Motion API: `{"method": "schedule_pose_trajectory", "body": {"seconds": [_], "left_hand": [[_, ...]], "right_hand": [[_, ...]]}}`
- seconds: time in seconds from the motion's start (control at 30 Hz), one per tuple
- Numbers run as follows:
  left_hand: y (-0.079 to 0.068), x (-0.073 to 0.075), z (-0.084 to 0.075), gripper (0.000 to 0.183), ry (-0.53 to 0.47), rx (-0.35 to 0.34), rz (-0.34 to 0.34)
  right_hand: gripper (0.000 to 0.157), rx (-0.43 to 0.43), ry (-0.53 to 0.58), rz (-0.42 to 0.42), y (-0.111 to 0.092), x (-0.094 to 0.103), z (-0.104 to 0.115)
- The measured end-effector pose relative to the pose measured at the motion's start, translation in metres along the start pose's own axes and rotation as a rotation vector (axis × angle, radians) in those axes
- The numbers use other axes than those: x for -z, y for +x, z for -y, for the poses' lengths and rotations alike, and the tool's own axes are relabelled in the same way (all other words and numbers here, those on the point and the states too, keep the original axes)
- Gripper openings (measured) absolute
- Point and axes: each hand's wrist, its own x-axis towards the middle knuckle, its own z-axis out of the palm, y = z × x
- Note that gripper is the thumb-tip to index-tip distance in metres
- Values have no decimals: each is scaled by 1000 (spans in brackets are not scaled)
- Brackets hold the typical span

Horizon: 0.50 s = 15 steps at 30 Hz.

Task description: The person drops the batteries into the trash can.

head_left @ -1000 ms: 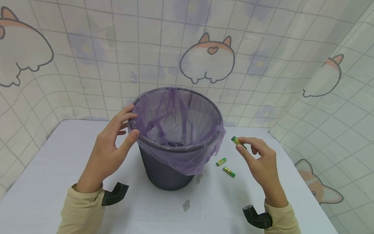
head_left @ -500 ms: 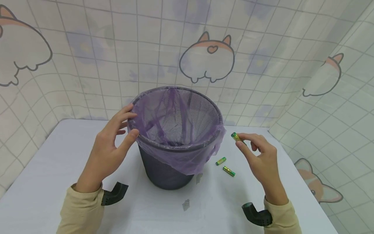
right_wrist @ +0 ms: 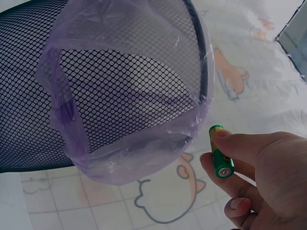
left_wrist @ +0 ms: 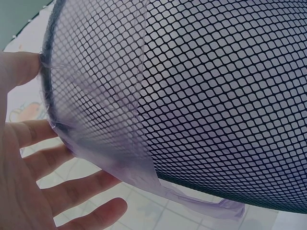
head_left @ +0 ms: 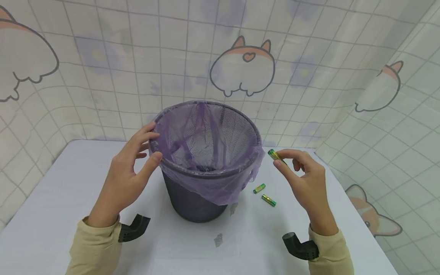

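A dark mesh wastebasket [head_left: 192,208] stands upright on the white table, lined with a thin purple bag [head_left: 220,189] folded over its rim. My left hand [head_left: 125,173] rests on the left side of the rim; in the left wrist view its fingers [left_wrist: 62,191] are spread and fairly straight against the lined edge. To the right of the basket, my right hand [head_left: 307,187] pinches a green and gold battery [head_left: 276,155] between thumb and fingers, clear of the bag. One end of that battery shows in the right wrist view. Two similar batteries [head_left: 259,188] lie on the table below.
The white table [head_left: 172,252] has small grey patches [head_left: 218,240] in front of the basket. A tiled-pattern curtain [head_left: 137,76] with cartoon animals hangs behind and at the right side. Black curved pieces [head_left: 299,246] are attached at both sleeves.
My right hand has risen slightly and moved a little left with the battery, nearer the basket's rim. The left hand stays on the rim, and the two loose batteries lie as before.
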Motion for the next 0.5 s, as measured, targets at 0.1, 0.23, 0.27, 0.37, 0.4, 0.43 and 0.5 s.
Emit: {"method": "schedule_pose_trajectory", "body": {"seconds": [0.1,0.23,0.27,0.37,0.4,0.43,0.5], "left_hand": [[0,0,0,42,6,-2,1],[0,0,1,43,7,-1,2],[0,-1,1,44,4,2,2],[-1,-1,0,44,2,3,0],[-1,0,0,44,2,2,-1],[-1,-1,0,44,1,1,-2],[-1,-1,0,44,0,0,-4]], "right_hand": [[23,18,0,5,4,0,2],[22,29,4,7,8,-1,4],[22,30,9,9,9,-1,5],[22,36,32,15,13,-2,9],[22,39,39,17,14,-2,11],[22,44,48,18,15,-3,12],[22,54,59,20,18,-4,15]]}}
